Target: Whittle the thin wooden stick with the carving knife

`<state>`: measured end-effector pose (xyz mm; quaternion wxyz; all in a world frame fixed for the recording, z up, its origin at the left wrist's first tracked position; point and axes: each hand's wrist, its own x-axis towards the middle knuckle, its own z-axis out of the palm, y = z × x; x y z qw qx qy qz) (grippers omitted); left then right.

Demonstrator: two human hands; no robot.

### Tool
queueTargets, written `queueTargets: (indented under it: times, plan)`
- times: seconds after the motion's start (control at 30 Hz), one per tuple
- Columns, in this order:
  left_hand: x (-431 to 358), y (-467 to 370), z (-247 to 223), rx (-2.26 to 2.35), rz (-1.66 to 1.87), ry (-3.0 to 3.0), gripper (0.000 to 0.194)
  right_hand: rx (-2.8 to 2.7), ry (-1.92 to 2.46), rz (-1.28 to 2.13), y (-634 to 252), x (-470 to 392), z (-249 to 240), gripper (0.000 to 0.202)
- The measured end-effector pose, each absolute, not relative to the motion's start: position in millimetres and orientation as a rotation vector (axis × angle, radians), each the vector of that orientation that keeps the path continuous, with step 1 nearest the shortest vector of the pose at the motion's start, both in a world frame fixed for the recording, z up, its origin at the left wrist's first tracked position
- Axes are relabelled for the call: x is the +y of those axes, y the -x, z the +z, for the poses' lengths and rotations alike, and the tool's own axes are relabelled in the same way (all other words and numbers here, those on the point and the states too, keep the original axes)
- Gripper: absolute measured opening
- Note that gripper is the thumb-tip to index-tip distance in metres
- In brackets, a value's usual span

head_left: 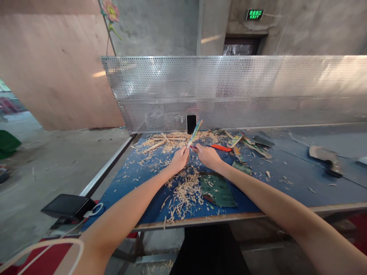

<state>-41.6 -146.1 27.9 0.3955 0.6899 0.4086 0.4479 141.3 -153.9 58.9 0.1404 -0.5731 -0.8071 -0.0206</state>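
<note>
My left hand (180, 158) is closed around the lower end of a thin wooden strip (196, 132), painted blue-green on one face and tilted up and to the right. Close beside it, my right hand (209, 156) is closed, its fingers at the strip's lower end. A small purplish-red bit shows at those fingertips; what it belongs to is mostly hidden. Pale curled wood shavings (186, 193) lie heaped below the hands. An orange-handled tool (221, 147) rests just beyond my right hand. A green sheet of sandpaper (218, 190) lies under my right forearm.
A phone (191, 124) leans against the perforated metal screen (177, 84) behind the blue tabletop (123, 191). Painted wood scraps (255, 147) lie to the right. Farther right is a brown curved piece (323, 154) with a cable. A black device (67, 206) stands at the left edge.
</note>
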Motion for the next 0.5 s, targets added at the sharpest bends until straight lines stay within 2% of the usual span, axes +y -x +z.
queueTargets:
  times: [0.23, 0.33, 0.5]
  plan:
    - [-146, 42, 29, 1.097, 1.096, -1.743, 0.047, -2.230, 1.609, 0.042, -144, -142, 50, 0.038]
    - [-152, 45, 28, 1.097, 1.030, -1.856, 0.047, -2.001, 1.667, 0.163, -166, -121, 48, 0.048]
    - [-162, 44, 27, 1.042, 0.888, -1.984, 0.046, -1.772, 1.666, 0.122, -212, -91, 49, 0.050]
